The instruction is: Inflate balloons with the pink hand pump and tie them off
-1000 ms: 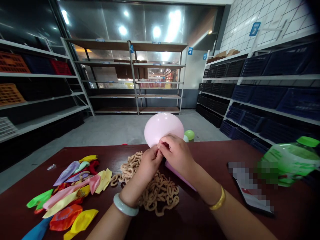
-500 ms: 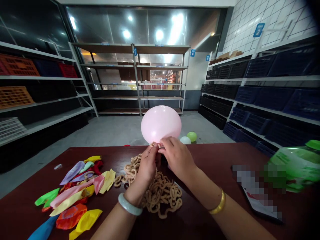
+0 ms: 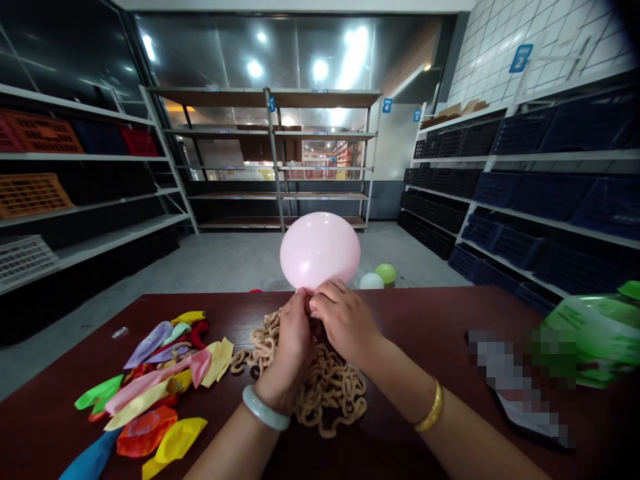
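Note:
A blown-up pink balloon (image 3: 320,252) stands upright beyond the table's far edge, its neck down between my fingers. My left hand (image 3: 296,327), with a pale bangle on the wrist, is closed in a pinch at the neck. Against it, my right hand (image 3: 347,319), with a gold bangle, is closed on the same spot. The fingers mostly hide the neck itself. Under and between my hands lies a heap of tan, curly cord-like loops (image 3: 333,393), partly covered by my left forearm.
Limp balloons (image 3: 150,387) of many colours lie on the dark red table (image 3: 415,400) at left. A phone-like object (image 3: 530,400), partly pixelated, and a green-capped bottle (image 3: 595,333) are at right. White and green balloons (image 3: 385,273) rest on the floor. Shelves with crates stand around.
My hands have drawn closer together at the balloon's neck, the right one shifting left. A bit of tan cord seen at the fingertips before is now hidden. The balloon has shifted slightly left.

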{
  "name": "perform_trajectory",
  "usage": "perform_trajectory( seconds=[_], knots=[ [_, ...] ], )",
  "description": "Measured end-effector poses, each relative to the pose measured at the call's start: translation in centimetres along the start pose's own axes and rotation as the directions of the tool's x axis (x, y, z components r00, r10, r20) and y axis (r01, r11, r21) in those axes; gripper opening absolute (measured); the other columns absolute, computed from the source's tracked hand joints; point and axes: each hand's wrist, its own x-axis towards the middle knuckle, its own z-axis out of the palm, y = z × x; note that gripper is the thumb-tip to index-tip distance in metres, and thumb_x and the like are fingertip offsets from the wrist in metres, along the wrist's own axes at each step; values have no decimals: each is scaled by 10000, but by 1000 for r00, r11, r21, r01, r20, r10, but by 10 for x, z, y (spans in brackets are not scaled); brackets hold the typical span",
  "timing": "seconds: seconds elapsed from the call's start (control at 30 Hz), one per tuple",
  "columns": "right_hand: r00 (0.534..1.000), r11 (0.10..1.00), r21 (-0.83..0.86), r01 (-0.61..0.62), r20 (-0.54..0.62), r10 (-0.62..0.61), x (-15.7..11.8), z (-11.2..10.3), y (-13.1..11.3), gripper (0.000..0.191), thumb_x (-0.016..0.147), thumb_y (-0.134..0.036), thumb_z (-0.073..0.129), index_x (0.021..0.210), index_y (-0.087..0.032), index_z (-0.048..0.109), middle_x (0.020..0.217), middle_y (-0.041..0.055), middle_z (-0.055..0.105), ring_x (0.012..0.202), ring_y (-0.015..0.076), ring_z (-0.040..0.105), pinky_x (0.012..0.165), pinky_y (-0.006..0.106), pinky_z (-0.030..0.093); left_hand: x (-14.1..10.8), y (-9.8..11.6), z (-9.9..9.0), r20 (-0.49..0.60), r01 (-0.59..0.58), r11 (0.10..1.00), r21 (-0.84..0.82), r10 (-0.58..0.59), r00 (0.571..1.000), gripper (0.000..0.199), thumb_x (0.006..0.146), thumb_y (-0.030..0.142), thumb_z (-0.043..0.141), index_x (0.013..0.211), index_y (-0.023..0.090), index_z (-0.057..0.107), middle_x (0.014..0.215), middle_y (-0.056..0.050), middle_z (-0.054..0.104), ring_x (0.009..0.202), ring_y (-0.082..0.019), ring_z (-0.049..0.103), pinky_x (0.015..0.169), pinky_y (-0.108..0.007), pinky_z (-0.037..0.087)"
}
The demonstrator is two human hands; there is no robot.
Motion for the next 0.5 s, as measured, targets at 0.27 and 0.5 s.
perform_trajectory(
  seconds=[0.27,0.5],
  knots=[
    [999,979,202,-34,24,30,-2,2,-2,208,877,-23,519,770,-190,583,901,58,616,930,220,533,843,350,450,9,-2,-9,-43,-109,993,36,110,993,310,872,377,528,631,192,467,585,38,496,533,-105,437,526,-242,380],
    [997,907,416,-69,3,74,-2,0,-5,228,822,19,516,759,-199,539,875,40,603,884,201,535,823,326,427,15,6,-14,-143,-89,996,-5,88,986,325,863,384,530,619,205,412,543,56,418,484,-95,356,469,-236,314]
  ],
)
